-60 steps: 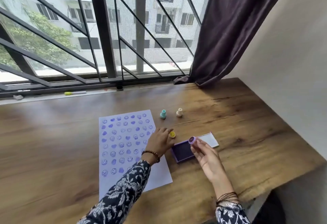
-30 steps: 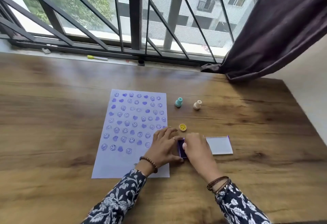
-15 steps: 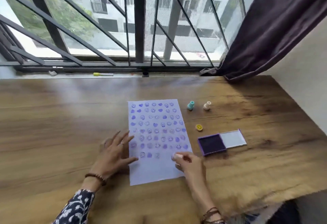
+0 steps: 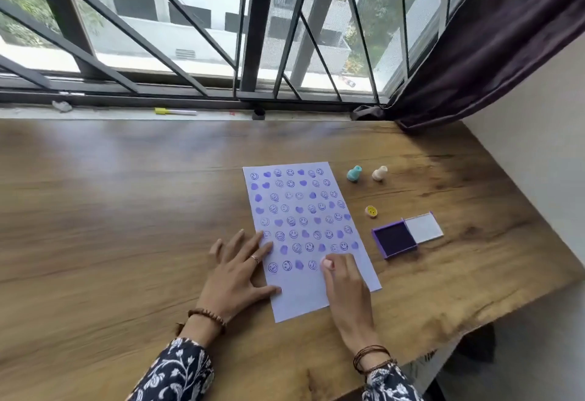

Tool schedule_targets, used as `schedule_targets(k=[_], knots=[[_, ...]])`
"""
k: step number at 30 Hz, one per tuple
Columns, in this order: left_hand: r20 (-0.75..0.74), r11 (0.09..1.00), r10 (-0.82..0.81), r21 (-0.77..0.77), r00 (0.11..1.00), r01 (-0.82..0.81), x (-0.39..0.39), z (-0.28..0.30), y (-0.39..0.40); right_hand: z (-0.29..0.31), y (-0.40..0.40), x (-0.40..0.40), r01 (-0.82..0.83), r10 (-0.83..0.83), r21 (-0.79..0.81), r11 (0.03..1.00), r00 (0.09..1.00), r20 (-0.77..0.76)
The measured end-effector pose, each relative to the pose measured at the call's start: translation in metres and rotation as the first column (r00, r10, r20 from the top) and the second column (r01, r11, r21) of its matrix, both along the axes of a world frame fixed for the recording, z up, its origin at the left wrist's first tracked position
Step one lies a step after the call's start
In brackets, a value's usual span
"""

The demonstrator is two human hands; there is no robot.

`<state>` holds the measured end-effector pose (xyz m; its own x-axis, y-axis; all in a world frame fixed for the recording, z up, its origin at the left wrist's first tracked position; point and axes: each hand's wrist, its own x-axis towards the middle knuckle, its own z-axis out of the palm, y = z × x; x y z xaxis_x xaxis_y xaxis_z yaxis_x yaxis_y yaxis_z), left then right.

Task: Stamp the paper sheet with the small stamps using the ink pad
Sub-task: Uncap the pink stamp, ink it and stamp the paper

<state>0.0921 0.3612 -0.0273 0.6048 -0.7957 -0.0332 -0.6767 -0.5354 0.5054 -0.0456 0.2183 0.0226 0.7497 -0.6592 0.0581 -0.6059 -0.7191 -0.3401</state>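
**Q:** What is shown nearest the viewer?

**A:** Two patterned sleeves and beaded wristbands are seen at the lower edge. The left hand (image 4: 240,274) is laid flat, fingers straight and spread, across the left edge of the paper sheet (image 4: 300,302), which is thereby pinned to the table (image 4: 126,210). The right hand (image 4: 346,283) is curled, its fingertips pinched round a small stamp (image 4: 327,263), of which only the pale top is visible. The small stamp is set upright on the sheet at the right end of the lowest printed row. How firmly it is pressed cannot be told.

**Q:** By which relation is the next move governed?

**A:** The sheet's long axis is directed away from the viewer, tilted slightly leftward. Blank paper is left below the lowest row and to the right of the small stamp. The ink pad (image 4: 395,239) is open, with its lid (image 4: 424,228) laid against its far side. It is found to the right of and beyond the right hand, just off the sheet's right edge. The right hand is the nearer one. A re-inking reach is therefore judged to run rightward and away, across that edge.

**Q:** What is placed farther off?

**A:** A yellow stamp (image 4: 371,211) is seen just beyond the ink pad. A teal stamp (image 4: 354,174) and a cream stamp (image 4: 380,173) are stood side by side, apart, near the sheet's far right corner. A pen (image 4: 175,112) is laid on the sill, and a curtain (image 4: 490,52) is gathered at the right.
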Motion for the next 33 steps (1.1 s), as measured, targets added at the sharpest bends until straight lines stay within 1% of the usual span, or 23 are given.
schedule_targets(k=[3,8,12,17,21,23,24,25,26,27,28,29,30,31,33], knots=[[-0.005,1.0,0.009,-0.028,1.0,-0.009,-0.001,-0.003,0.0,0.003,-0.003,0.003,-0.012,0.012,0.018,1.0,1.0,-0.027],[0.011,0.997,0.016,-0.074,1.0,-0.015,-0.001,-0.006,0.001,0.007,-0.016,0.014,-0.044,0.05,0.049,0.998,0.992,-0.12],[0.049,0.998,0.026,-0.062,0.998,-0.023,-0.002,-0.002,0.0,0.012,-0.031,0.023,-0.064,0.079,0.071,0.995,0.967,-0.243],[0.045,0.999,0.032,-0.028,0.998,-0.03,-0.001,-0.001,0.0,0.015,-0.038,0.029,-0.119,0.144,0.097,0.988,0.935,-0.323],[-0.008,1.0,0.025,0.006,1.0,-0.025,0.0,-0.004,0.0,0.02,-0.042,0.028,-0.11,0.153,0.157,0.982,0.942,-0.299],[-0.021,1.0,0.018,0.02,1.0,-0.018,0.0,-0.006,0.0,0.022,-0.045,0.025,-0.045,0.095,0.243,0.969,0.976,-0.198],[-0.022,1.0,0.012,0.027,1.0,-0.012,0.001,-0.005,0.0,0.024,-0.048,0.022,0.022,0.011,0.316,0.949,0.995,-0.101],[-0.026,0.999,0.004,0.039,1.0,-0.003,0.001,-0.005,0.0,0.025,-0.051,0.018,0.097,-0.114,0.43,0.898,0.993,0.013],[-0.037,0.999,-0.002,0.051,0.999,0.003,0.001,-0.004,0.0,0.027,-0.055,0.015,0.142,-0.256,0.579,0.803,0.959,0.119],[-0.058,0.998,0.004,0.061,0.998,0.0,0.002,-0.002,0.0,0.029,-0.06,0.01,0.139,-0.384,0.716,0.684,0.903,0.191],[-0.078,0.997,0.02,0.069,0.997,-0.014,0.003,0.0,-0.001,0.031,-0.067,0.006,0.109,-0.479,0.811,0.574,0.848,0.225],[-0.089,0.997,0.04,0.074,0.995,-0.034,0.004,0.004,-0.004,0.033,-0.074,0.002,0.075,-0.539,0.868,0.49,0.809,0.234],[-0.083,0.996,0.056,0.075,0.995,-0.05,0.004,0.008,-0.008,0.035,-0.081,-0.003,0.044,-0.571,0.902,0.43,0.787,0.233],[-0.065,0.996,0.062,0.071,0.996,-0.057,0.003,0.013,-0.014,0.038,-0.089,-0.007,0.023,-0.584,0.919,0.394,0.778,0.231],[-0.035,0.998,0.055,0.047,0.998,-0.053,-0.001,0.023,-0.036,0.041,-0.105,-0.015,0.009,-0.578,0.927,0.374,0.785,0.225]])
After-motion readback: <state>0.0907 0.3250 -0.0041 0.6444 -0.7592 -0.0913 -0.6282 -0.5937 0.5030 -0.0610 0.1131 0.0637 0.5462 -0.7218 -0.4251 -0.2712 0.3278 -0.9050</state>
